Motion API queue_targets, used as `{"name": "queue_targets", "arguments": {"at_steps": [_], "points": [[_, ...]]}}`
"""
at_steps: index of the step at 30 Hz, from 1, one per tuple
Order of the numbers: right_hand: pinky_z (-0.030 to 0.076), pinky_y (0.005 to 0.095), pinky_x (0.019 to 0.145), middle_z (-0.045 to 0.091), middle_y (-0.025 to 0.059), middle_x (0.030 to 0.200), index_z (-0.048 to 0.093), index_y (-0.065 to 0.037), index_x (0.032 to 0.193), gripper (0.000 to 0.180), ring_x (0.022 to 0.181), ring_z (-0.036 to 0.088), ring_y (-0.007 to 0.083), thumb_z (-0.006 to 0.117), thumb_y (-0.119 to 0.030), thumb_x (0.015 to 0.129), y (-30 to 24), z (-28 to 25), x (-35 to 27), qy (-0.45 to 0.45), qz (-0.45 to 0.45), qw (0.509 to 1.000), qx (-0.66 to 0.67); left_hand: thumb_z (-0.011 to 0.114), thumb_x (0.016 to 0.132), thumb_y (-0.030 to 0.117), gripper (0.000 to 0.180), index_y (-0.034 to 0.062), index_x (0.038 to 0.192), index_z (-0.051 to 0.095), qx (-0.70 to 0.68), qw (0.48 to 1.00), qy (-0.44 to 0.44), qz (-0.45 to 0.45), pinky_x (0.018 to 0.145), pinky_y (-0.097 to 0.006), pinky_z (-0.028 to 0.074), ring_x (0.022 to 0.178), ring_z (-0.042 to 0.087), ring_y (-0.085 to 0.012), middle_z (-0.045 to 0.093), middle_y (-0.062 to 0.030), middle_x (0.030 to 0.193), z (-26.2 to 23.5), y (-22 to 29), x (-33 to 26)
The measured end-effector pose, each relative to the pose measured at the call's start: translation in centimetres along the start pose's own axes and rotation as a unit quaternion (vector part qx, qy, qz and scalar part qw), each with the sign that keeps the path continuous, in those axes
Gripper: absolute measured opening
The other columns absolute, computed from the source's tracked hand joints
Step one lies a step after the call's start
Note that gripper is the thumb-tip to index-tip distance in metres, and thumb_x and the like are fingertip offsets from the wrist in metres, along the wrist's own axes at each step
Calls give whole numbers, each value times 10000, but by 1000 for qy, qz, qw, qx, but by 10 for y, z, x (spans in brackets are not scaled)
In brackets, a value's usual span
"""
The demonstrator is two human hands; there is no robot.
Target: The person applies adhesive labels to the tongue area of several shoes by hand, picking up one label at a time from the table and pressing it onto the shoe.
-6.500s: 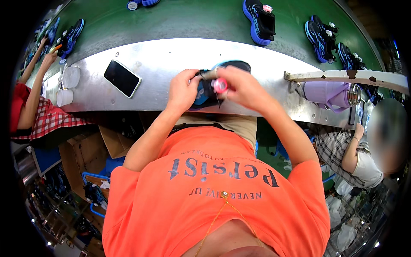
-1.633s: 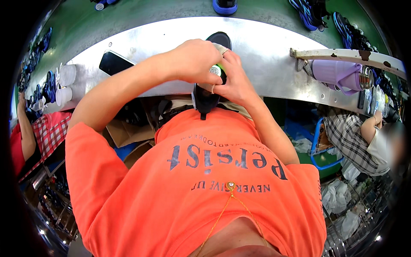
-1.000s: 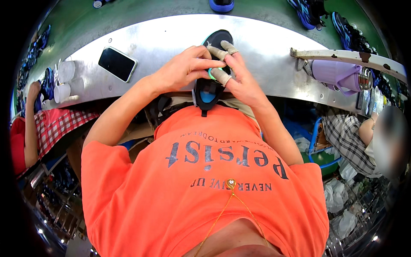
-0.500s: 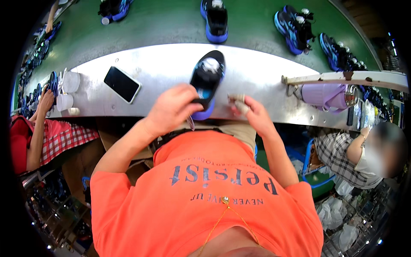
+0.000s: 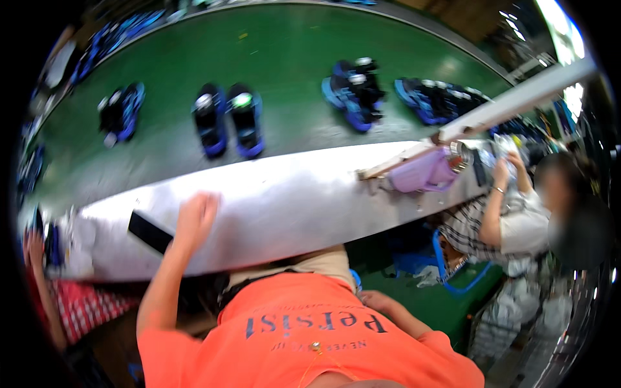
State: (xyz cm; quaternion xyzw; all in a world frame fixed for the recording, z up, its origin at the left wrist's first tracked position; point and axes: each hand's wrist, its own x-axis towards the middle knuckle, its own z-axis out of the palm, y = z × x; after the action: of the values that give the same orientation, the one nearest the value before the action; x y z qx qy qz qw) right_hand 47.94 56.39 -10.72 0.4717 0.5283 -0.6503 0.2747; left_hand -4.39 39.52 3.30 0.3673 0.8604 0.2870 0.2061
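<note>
My left hand (image 5: 199, 216) is raised over the metal table (image 5: 278, 200), smeared by motion. No object shows in it, but its fingers are too blurred to read. Beyond it on the green surface stand two dark shoes with blue soles, a left one (image 5: 210, 126) and a right one (image 5: 247, 126), side by side and apart from the hand. My right hand (image 5: 376, 301) is low by my right side, below the table's near edge, its fingers partly hidden. A black-screened phone (image 5: 150, 231) lies just left of my left forearm.
More shoes (image 5: 354, 97) sit on the green surface (image 5: 284, 58), with a row (image 5: 433, 103) farther right. A white metal bar (image 5: 485, 110) crosses above a lilac bottle (image 5: 424, 171). People sit at work on both sides; a blue-framed basket (image 5: 446, 265) stands below.
The shoe that was under my left hand on the metal table is gone from there; a pair now stands on the green surface. My right hand has dropped to my side. The view has swung.
</note>
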Motion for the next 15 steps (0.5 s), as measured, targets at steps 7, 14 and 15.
{"name": "queue_targets", "arguments": {"at_steps": [7,14,15], "points": [[501,352,717,674,55,949,653,-85,1049,262,796,604,219,593,-215,830,46,46,8,-73,8,997,-17,518,904,168,272,-66,1005,614,-614,680,-262,-303,695,-328,526,828,642,-274,652,-175,943,38,-111,-209],[499,359,729,669,69,963,650,-84,1055,271,817,603,234,589,-225,832,23,59,25,-47,-18,997,-55,532,877,167,241,-46,951,618,-606,645,-42,-464,841,-371,490,877,625,-298,650,-178,915,87,-107,-193],[499,360,730,669,71,965,650,-84,1055,272,820,603,237,588,-226,832,21,61,27,-42,-21,997,-61,532,877,167,242,-46,953,617,-585,674,-39,-449,841,-371,490,879,625,-299,649,-178,917,89,-97,-173]]}}
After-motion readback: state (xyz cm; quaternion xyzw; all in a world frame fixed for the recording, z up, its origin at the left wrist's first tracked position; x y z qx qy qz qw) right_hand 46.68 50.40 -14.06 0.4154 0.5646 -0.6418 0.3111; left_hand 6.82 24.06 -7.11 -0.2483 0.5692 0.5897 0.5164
